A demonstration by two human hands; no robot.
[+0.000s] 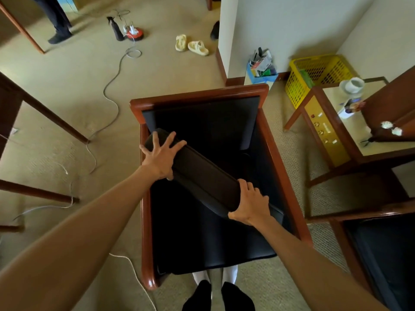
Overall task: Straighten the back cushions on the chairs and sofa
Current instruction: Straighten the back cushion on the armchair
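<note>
Two hands hold one dark back cushion above the seat of a wooden armchair. The left hand spreads wide, fingers splayed flat over the cushion's far upper end, while the right hand closes its fingers around the near lower end. Gripping both ends likely gives control to swing it square against the chair back. The cushion's long axis runs diagonally, from upper left near the left armrest down toward the right armrest, so it sits skewed across the chair, not yet straightened.
</note>
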